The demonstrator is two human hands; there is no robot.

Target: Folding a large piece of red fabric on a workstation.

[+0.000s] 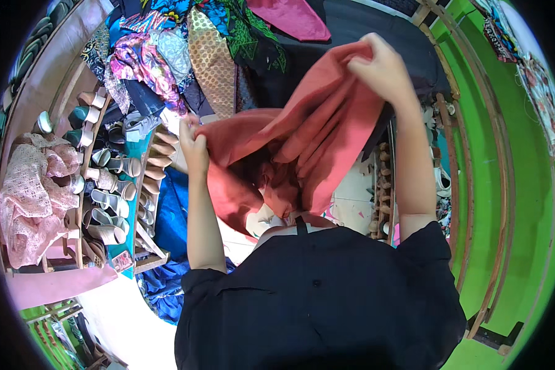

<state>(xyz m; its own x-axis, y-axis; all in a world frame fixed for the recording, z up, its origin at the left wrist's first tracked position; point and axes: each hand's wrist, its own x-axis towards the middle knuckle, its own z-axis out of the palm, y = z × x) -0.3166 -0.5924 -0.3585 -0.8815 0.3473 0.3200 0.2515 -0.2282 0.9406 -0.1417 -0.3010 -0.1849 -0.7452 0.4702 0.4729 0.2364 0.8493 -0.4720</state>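
Note:
A rust-red cloth garment (336, 123) is stretched between my raised arms. Its upper edge gapes, and deep folds run down into a dark hollow in the middle; what kind of garment it is I cannot tell. On the left, my left hand (195, 148) is closed on one edge of it. Higher and farther right, my right hand (382, 69) grips the opposite edge in bent fingers. The lower part of the cloth hangs in front of my body.
Patterned fabrics (160, 55) lie heaped at the far left, beside a pink cloth (293, 17) on a black surface (357, 34). Wooden racks of shoes (108, 209) stand left, with a pale pink lace cloth (34, 191). Wooden rails (505, 172) line the green wall at right.

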